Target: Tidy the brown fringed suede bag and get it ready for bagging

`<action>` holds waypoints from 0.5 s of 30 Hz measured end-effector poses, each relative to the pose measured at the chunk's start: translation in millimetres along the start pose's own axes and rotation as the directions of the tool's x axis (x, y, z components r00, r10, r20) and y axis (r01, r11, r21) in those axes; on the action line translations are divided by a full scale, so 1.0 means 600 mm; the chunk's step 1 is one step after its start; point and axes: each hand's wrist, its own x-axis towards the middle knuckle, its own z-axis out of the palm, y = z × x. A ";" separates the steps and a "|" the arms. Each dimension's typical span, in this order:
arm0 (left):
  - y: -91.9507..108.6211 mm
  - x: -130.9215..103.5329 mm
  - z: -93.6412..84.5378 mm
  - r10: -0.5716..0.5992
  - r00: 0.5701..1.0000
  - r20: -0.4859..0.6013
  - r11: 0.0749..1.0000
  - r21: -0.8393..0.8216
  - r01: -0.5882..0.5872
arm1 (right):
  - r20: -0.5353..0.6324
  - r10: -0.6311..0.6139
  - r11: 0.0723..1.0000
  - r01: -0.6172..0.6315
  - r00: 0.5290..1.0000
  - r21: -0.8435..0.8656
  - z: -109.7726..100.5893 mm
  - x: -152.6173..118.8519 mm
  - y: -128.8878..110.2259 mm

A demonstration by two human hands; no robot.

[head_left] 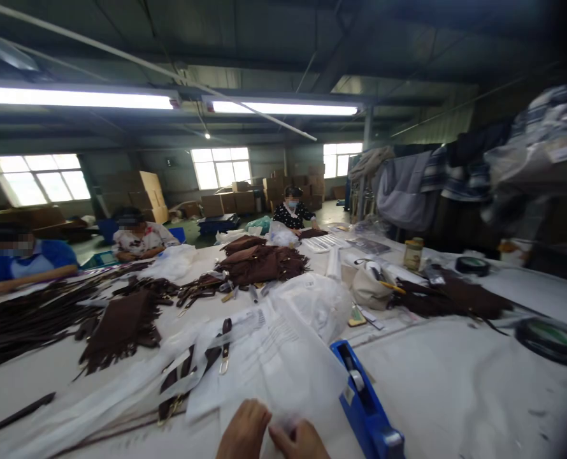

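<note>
Your two hands sit at the bottom edge of the view, just left of the blue tape dispenser (366,408), which serves as the landmark here. Your left hand (243,432) is curled with its knuckles up, and your right hand (301,441) lies close beside it, nearer the dispenser. Both rest on the near end of a clear plastic bag (283,357) printed with lines of text. The fingers of both hands are drawn together on the bag's near edge, and the right thumb appears to press the plastic down; how firmly either hand pinches it cannot be told, since the lower parts of the hands are cut off by the frame.

The bag runs away from your grip, up and to the left of the dispenser, so most of it lies beyond your fingertips and only its near edge is under them. Dark brown straps with metal clips (202,363) lie under or within the plastic, left of the dispenser and just beyond your left hand.

Further beyond the dispenser, a brown fringed bag (121,328) lies to the left on the white table (455,389), and a heap of similar brown bags (259,261) sits further back. A roll of tape (553,338) lies well to the dispenser's right. Other people sit at the far side of the table.
</note>
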 end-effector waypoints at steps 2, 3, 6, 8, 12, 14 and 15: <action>-0.015 -0.011 0.013 -0.032 0.999 -0.031 0.999 -0.004 0.032 | -0.017 0.064 0.996 -0.063 0.998 0.067 -0.008 0.011 -0.022; -0.025 -0.008 0.011 -0.111 0.992 -0.068 0.994 -0.003 0.111 | -0.042 0.077 0.993 -0.073 0.996 0.092 -0.011 0.014 -0.029; -0.049 0.017 -0.026 -0.349 0.919 -0.183 0.932 0.040 0.361 | -0.030 0.222 0.950 -0.209 0.975 0.233 -0.024 0.001 -0.048; -0.045 0.035 -0.057 -0.346 0.910 -0.229 0.916 0.128 0.380 | 0.186 0.288 0.884 -0.336 0.939 0.325 -0.038 -0.029 -0.077; 0.015 0.043 -0.092 -0.067 0.974 -0.214 0.951 0.282 0.127 | 0.422 -0.103 0.983 0.027 0.901 0.182 -0.092 -0.089 -0.182; 0.058 0.035 -0.101 0.056 0.979 -0.194 0.960 0.280 0.001 | 0.228 -0.355 0.899 0.398 0.907 -0.183 -0.121 -0.086 -0.228; 0.078 0.030 -0.105 0.097 0.979 -0.177 0.959 0.280 -0.044 | 0.192 -0.410 0.802 0.453 0.892 -0.389 -0.132 -0.075 -0.242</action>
